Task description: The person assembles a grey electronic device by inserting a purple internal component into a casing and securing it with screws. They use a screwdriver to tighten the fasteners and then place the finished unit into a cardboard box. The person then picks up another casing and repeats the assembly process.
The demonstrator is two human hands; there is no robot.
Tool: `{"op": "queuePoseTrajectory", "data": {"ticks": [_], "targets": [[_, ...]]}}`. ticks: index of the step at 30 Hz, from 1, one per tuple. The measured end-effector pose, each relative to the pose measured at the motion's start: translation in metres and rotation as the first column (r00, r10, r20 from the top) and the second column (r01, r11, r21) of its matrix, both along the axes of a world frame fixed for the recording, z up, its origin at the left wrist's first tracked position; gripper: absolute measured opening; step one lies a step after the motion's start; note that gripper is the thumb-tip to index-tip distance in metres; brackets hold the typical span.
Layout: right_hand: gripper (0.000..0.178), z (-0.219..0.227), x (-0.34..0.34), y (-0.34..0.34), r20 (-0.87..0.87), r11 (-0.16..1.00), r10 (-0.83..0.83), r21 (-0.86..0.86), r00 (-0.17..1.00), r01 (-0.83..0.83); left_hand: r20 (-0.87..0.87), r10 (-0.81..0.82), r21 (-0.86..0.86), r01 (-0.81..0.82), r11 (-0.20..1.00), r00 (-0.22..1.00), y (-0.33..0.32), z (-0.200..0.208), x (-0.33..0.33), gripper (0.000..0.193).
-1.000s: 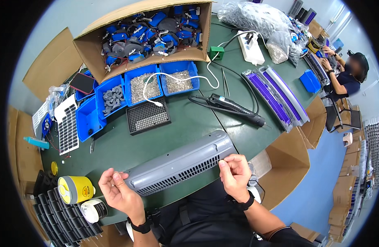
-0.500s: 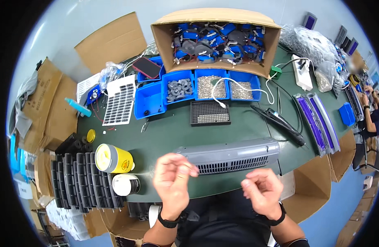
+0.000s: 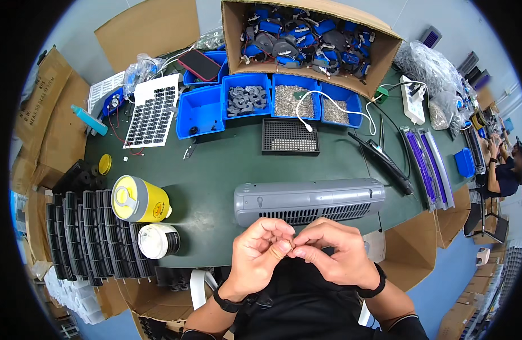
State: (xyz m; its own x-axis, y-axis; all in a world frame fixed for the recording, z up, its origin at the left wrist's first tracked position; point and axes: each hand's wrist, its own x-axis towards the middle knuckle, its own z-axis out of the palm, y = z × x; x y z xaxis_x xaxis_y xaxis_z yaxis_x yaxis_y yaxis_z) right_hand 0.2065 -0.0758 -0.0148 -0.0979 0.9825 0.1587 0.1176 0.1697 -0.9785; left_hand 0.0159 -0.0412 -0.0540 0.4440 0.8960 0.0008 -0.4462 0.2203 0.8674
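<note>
My left hand (image 3: pixel 256 255) and my right hand (image 3: pixel 335 252) meet in front of my body, thumbs and forefingers pinched together. Whatever lies between the fingertips is too small and too covered to make out. Just beyond them, a long grey plastic housing (image 3: pixel 309 195) with slotted vents rests on the green table (image 3: pixel 207 192). Its near edge is partly covered by my fingers. Right of the housing lies a black corded electric screwdriver (image 3: pixel 380 160).
A yellow cup (image 3: pixel 139 198) and a white-lidded jar (image 3: pixel 158 241) stand left, beside black ribbed rollers (image 3: pixel 96 232). Blue bins of screws (image 3: pixel 295 102) and grey parts (image 3: pixel 246 101) sit below a carton (image 3: pixel 385 62) of blue motors. Purple-and-grey strips (image 3: pixel 425 167) lie right. Another person (image 3: pixel 507 175) works far right.
My hands, apart half a second ago, have come together at the fingertips. The head view has shifted, and the housing now shows more of its top face.
</note>
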Motion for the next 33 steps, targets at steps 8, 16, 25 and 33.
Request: {"op": "queuePoseTrajectory", "data": {"ticks": [8, 16, 25, 33], "targets": [[0.023, -0.014, -0.011, 0.008, 0.351, 0.891, -0.243, 0.449, 0.904, 0.065, 0.187, 0.143, -0.322, -0.076, 0.944, 0.972, -0.009, -0.011, 0.014, 0.015], [0.021, -0.021, -0.011, 0.006, 0.328, 0.898, -0.272, 0.425, 0.905, 0.116, 0.058, 0.245, -0.275, -0.22, 0.936, 0.968, -0.02, -0.011, 0.023, 0.014], [0.021, -0.028, -0.011, -0.001, 0.254, 0.934, -0.246, 0.321, 0.935, 0.158, -0.204, 0.372, 0.026, -0.375, 0.927, 0.905, -0.034, -0.006, 0.037, 0.013], [0.019, -0.032, 0.003, -0.006, 0.176, 0.981, -0.146, 0.151, 0.973, 0.12, -0.37, 0.322, 0.243, -0.244, 0.939, 0.871, -0.024, -0.014, 0.033, 0.01]]}}
